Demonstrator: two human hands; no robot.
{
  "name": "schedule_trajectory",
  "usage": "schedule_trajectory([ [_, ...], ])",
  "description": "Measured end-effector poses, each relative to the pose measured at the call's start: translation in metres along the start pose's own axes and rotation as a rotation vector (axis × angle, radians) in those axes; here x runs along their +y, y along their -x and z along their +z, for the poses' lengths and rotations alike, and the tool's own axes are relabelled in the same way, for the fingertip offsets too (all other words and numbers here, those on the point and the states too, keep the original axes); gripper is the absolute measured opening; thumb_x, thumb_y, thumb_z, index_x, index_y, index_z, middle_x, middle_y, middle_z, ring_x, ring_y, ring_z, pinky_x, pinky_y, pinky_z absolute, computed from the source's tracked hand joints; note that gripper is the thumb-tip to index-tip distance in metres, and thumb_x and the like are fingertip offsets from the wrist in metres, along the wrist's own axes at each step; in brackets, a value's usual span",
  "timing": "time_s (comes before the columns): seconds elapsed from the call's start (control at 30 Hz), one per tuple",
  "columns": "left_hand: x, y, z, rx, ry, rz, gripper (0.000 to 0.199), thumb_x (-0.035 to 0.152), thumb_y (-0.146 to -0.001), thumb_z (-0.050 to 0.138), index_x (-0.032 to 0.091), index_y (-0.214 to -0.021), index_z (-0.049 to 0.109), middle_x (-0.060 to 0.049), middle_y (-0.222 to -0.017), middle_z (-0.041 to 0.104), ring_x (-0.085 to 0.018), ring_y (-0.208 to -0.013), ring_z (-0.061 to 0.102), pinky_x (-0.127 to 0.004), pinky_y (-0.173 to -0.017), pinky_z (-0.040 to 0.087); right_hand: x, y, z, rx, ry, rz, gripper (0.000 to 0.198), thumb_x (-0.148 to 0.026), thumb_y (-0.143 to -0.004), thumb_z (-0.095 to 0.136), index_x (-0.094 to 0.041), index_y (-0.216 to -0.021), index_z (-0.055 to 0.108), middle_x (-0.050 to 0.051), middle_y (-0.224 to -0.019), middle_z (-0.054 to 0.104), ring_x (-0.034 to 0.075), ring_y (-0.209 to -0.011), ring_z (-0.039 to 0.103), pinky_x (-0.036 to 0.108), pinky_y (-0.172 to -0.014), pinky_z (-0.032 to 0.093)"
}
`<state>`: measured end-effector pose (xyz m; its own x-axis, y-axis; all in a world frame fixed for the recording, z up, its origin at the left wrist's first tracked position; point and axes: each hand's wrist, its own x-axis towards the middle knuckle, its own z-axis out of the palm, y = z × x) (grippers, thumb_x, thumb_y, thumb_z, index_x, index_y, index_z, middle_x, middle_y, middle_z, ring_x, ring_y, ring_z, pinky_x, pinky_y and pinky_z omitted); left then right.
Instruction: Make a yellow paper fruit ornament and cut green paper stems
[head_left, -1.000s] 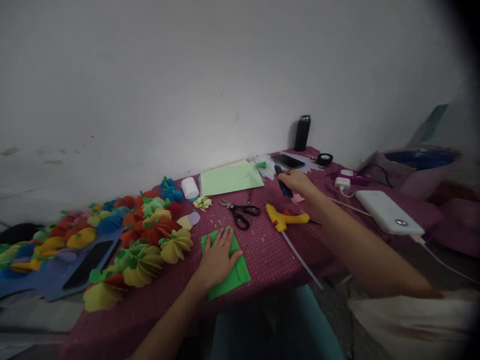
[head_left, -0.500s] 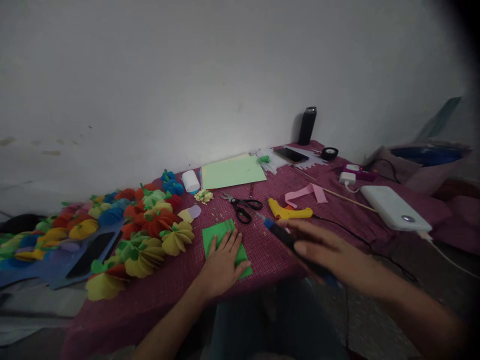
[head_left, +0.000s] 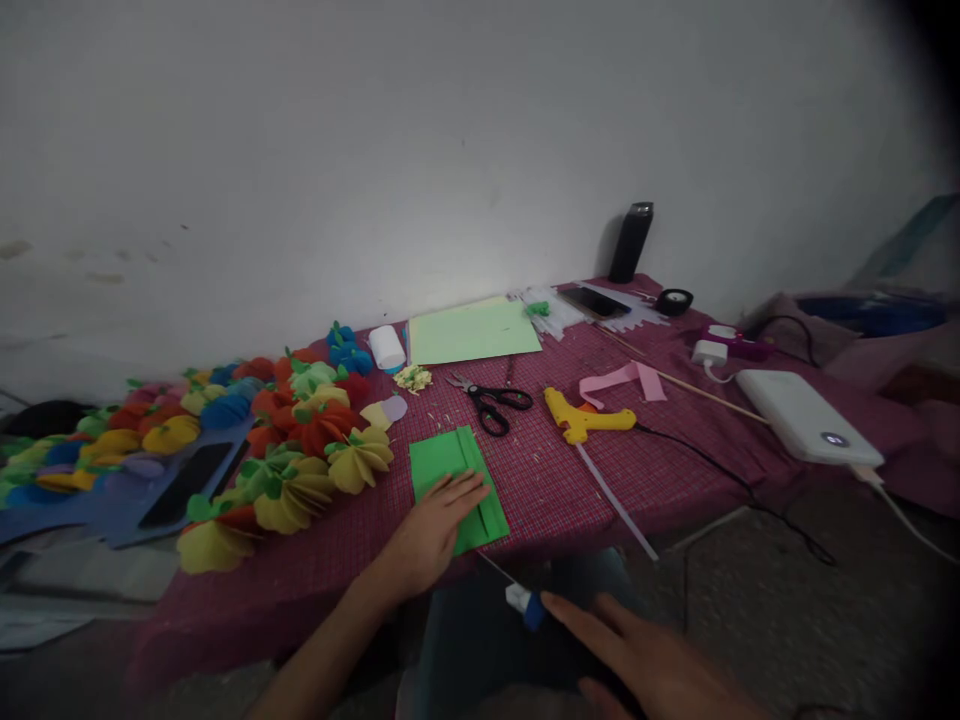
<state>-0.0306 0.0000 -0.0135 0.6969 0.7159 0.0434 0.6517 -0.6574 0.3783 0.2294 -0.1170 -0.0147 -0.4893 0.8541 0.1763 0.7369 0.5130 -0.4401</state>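
Note:
My left hand [head_left: 427, 530] lies flat on a folded green paper [head_left: 456, 486] near the front edge of the maroon checked table [head_left: 547, 480]. Low in the view, in front of the table edge, my right hand [head_left: 645, 660] holds a dark tool with a blue and white tip [head_left: 525, 603] and a thin metal point aimed toward the green paper. Black scissors [head_left: 491, 403] and a yellow glue gun [head_left: 585, 418] lie behind the paper.
Colourful paper flowers [head_left: 292, 450] on a blue board fill the table's left. At the back lie a light green sheet [head_left: 472, 331], white tape roll [head_left: 387, 347], phone [head_left: 595, 302], black bottle [head_left: 630, 243], pink strip [head_left: 622, 381] and white power bank [head_left: 806, 418].
My right hand picked up the dark tool from the back of the table and brought it down to the front edge. The left hand slid slightly toward me on the green paper.

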Motion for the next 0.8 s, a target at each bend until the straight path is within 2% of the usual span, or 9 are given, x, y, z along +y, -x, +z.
schedule_trajectory([
  [0.2, 0.0, 0.003, 0.003, -0.031, -0.049, 0.024, 0.06, 0.004, -0.078, 0.032, 0.021, -0.135, 0.035, -0.002, -0.143, 0.034, -0.014, -0.134, 0.023, -0.043, -0.111, 0.017, -0.008, -0.015, 0.002, -0.017, 0.072, -0.019, 0.056, -0.015, -0.073, 0.052, -0.023, -0.128, 0.048, 0.01, -0.094, 0.067, 0.018, -0.058, 0.065, 0.03, -0.052, 0.057],
  [0.4, 0.003, 0.008, 0.007, -0.032, -0.06, 0.037, 0.061, 0.004, -0.078, 0.032, 0.022, -0.136, 0.033, -0.001, -0.144, 0.034, -0.013, -0.134, 0.023, -0.043, -0.111, 0.017, -0.003, -0.015, 0.012, -0.056, 0.102, -0.037, 0.057, -0.013, -0.075, 0.048, -0.02, -0.131, 0.044, 0.012, -0.093, 0.065, 0.019, -0.059, 0.065, 0.032, -0.052, 0.057],
  [0.63, 0.005, 0.008, 0.011, -0.042, -0.067, 0.022, 0.059, 0.004, -0.08, 0.031, 0.022, -0.135, 0.035, -0.002, -0.143, 0.035, -0.013, -0.133, 0.026, -0.042, -0.111, 0.018, 0.001, -0.019, 0.016, -0.133, 0.092, 0.022, 0.057, -0.013, -0.078, 0.045, -0.021, -0.134, 0.039, 0.011, -0.092, 0.063, 0.018, -0.059, 0.065, 0.031, -0.052, 0.055],
  [0.8, 0.002, 0.008, 0.015, -0.038, -0.075, 0.031, 0.063, 0.004, -0.077, 0.033, 0.023, -0.137, 0.032, -0.001, -0.144, 0.033, -0.014, -0.133, 0.026, -0.044, -0.111, 0.017, 0.006, -0.017, 0.021, -0.125, 0.076, 0.048, 0.059, -0.014, -0.078, 0.045, -0.022, -0.136, 0.037, 0.011, -0.093, 0.061, 0.018, -0.06, 0.064, 0.03, -0.052, 0.053],
])
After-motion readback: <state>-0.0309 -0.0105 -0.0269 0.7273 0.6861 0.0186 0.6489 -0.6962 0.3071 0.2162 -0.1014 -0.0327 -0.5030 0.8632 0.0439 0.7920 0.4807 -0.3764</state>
